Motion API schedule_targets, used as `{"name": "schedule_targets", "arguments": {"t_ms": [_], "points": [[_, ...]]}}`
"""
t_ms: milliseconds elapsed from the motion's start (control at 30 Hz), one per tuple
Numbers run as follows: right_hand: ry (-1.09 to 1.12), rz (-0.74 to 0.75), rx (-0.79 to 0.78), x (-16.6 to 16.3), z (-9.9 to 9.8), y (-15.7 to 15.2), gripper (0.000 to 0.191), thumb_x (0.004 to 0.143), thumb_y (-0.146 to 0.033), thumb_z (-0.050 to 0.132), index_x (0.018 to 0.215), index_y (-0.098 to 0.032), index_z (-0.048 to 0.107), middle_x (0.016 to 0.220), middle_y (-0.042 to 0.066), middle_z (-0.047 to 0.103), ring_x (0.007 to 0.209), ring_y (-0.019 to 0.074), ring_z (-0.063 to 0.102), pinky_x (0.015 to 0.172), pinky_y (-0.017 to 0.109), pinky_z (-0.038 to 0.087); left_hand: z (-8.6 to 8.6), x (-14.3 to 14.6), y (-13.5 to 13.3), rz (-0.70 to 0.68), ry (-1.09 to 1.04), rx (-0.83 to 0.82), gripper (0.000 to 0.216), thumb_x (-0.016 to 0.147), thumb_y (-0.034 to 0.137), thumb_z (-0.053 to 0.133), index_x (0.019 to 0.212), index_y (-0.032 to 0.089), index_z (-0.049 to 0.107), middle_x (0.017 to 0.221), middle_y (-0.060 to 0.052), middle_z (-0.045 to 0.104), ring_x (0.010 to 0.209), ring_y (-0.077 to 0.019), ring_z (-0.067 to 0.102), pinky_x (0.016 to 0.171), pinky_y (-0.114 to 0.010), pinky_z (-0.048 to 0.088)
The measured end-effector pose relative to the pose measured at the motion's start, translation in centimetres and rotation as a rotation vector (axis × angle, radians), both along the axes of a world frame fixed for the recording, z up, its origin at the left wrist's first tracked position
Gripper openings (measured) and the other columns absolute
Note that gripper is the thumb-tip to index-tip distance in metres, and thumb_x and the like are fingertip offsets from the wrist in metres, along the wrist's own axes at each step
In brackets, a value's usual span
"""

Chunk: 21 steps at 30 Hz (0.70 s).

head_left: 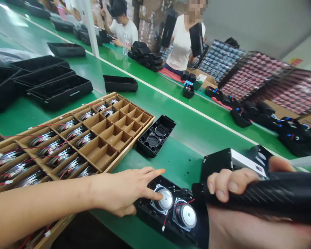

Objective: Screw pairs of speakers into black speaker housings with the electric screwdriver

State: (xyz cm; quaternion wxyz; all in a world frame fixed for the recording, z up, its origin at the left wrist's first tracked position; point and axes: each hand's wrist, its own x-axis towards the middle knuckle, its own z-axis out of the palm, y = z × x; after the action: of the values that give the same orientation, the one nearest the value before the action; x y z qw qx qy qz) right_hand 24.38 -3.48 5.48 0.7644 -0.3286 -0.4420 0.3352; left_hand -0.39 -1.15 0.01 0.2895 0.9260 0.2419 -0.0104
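My left hand (132, 188) reaches in from the left with its fingers spread. Its fingertips rest over a black speaker housing (171, 231) on the green bench. Two round speaker drivers (188, 215) with silver backs sit inside this housing, and red wires with a white plug trail from them. One fingertip appears to touch the left driver. My right hand (233, 185) is wrapped around a thick black electric screwdriver (280, 193) with a ridged grip. The screwdriver's front end points left, over the housing's right side. Its bit cannot be made out.
A divided cardboard tray (103, 129), partly filled with drivers, lies left. Beyond my hands is another black housing (155, 135). A dark box (217, 162) stands near the screwdriver. More black shells (62, 88) lie back left. Co-workers (181, 45) are across the green bench (158, 100).
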Motion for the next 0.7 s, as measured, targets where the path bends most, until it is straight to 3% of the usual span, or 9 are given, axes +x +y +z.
{"name": "schedule_targets", "arguments": {"t_ms": [133,333,533,700], "points": [[-0.010,0.116,-0.019,-2.5,-1.8,1.6,0.076,0.091,-0.086,0.032,0.128,-0.029,0.066,0.059,-0.003,0.060,0.039,0.0158,0.047,0.039,0.031,0.044,0.0,0.2,-0.1,-0.005,-0.018,0.031,0.084,0.076,0.011,0.086,0.152,0.034,0.060,0.178,-0.018,0.021,0.156,-0.0466,0.039,0.121,-0.062,0.046],[-0.034,0.156,-0.120,-3.8,-3.8,2.7,0.070,0.089,-0.084,0.040,0.125,-0.029,0.064,0.060,-0.005,0.061,0.038,0.0156,0.049,0.039,0.030,0.043,-0.3,0.1,-0.3,0.006,-0.073,0.111,0.073,0.082,0.017,0.086,0.149,0.034,0.063,0.173,-0.014,0.034,0.150,-0.0413,0.047,0.120,-0.054,0.048],[-0.056,0.178,-0.139,-4.1,-4.8,3.3,0.066,0.091,-0.081,0.038,0.125,-0.030,0.063,0.059,-0.006,0.060,0.037,0.0159,0.047,0.037,0.031,0.044,-0.7,0.1,-0.4,-0.003,-0.043,0.158,0.072,0.082,0.024,0.086,0.150,0.034,0.063,0.170,-0.016,0.037,0.145,-0.0440,0.051,0.114,-0.056,0.052],[-0.064,0.177,-0.157,-4.4,-4.9,3.4,0.074,0.088,-0.089,0.036,0.124,-0.030,0.062,0.058,-0.006,0.059,0.037,0.0165,0.047,0.036,0.032,0.044,-0.9,0.1,-0.6,0.015,-0.064,0.169,0.071,0.081,0.023,0.086,0.148,0.035,0.065,0.168,-0.014,0.042,0.142,-0.0431,0.054,0.113,-0.055,0.053]]}}
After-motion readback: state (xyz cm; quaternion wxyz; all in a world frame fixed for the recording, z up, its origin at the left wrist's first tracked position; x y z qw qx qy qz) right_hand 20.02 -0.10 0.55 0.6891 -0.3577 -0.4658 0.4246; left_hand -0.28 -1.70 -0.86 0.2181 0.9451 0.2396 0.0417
